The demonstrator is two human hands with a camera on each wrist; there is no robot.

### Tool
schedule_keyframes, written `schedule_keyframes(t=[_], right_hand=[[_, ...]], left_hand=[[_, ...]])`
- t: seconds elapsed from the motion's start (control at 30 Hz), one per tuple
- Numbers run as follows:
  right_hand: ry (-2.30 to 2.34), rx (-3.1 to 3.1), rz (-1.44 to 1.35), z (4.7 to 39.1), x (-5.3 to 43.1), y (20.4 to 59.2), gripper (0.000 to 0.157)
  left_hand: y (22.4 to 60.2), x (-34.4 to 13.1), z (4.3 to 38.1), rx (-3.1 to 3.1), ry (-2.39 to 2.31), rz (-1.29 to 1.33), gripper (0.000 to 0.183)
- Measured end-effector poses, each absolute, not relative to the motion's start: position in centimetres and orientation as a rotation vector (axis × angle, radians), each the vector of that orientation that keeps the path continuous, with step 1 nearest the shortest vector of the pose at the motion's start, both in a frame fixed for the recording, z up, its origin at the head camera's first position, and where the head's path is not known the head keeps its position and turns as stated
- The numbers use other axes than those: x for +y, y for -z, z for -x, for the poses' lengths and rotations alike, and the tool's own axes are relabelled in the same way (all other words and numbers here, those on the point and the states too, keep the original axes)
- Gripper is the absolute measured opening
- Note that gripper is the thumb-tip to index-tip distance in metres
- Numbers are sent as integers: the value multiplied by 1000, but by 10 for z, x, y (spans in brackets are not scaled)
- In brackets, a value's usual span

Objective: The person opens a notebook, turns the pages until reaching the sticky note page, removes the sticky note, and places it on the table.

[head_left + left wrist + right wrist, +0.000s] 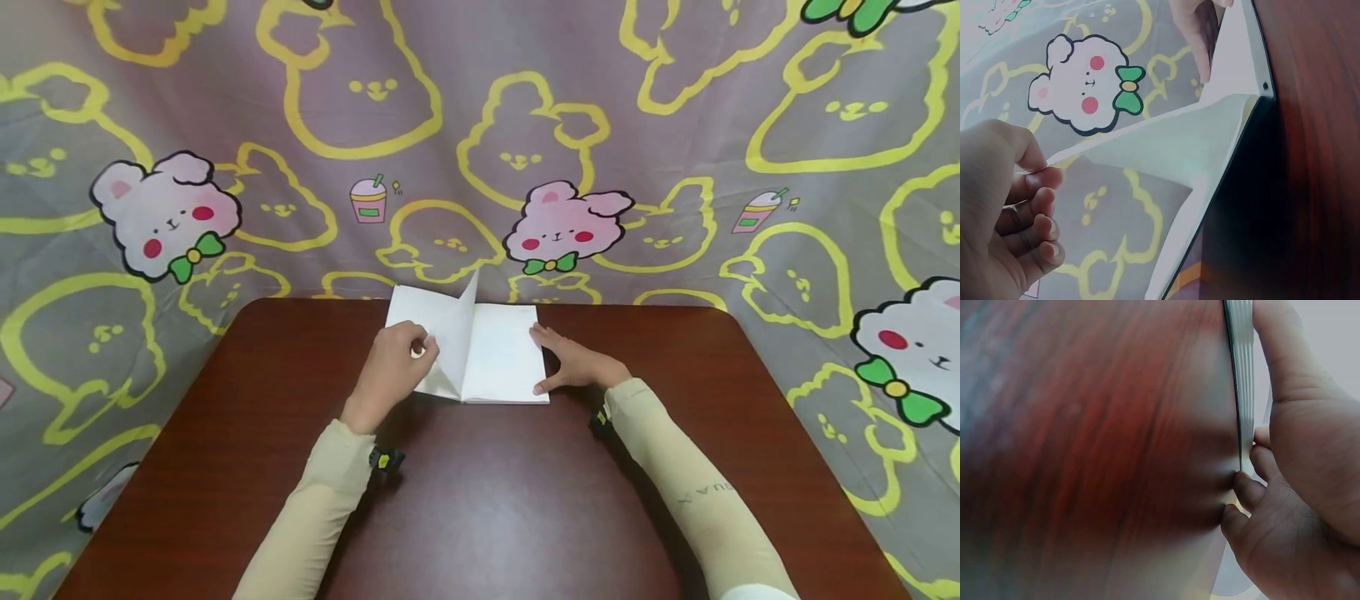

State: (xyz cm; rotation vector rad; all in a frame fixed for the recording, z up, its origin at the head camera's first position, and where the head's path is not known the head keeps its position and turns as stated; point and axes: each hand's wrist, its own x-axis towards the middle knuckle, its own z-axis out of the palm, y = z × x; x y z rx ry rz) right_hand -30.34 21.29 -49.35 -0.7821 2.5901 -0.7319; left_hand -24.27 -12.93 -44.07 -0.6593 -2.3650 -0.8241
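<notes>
An open notebook (507,354) with blank-looking white pages lies near the table's far edge. My left hand (392,362) is over its left side, pinching the edge of a raised page (1154,147) between thumb and index finger. In the left wrist view that page stretches from the fingertips back to the binding, while the other fingers curl loosely. At the notebook's right edge rests my right hand (581,362), fingers spread apart. The right wrist view shows the thumb along the upper side and several fingertips by the edge of the stacked pages (1244,375).
The notebook lies on a dark reddish-brown table (480,500) with rounded far corners. Behind and beside the table hangs a grey curtain (450,50) printed with yellow outlines and cartoon rabbits. A dark strap device (386,460) sits at the left wrist.
</notes>
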Motion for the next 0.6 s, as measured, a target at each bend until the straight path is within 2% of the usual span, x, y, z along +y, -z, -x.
schedule_keyframes(t=[0.6], right_hand=[[756, 2580, 782, 300, 212, 492, 120]], left_hand=[[438, -161, 218, -2494, 670, 614, 24]])
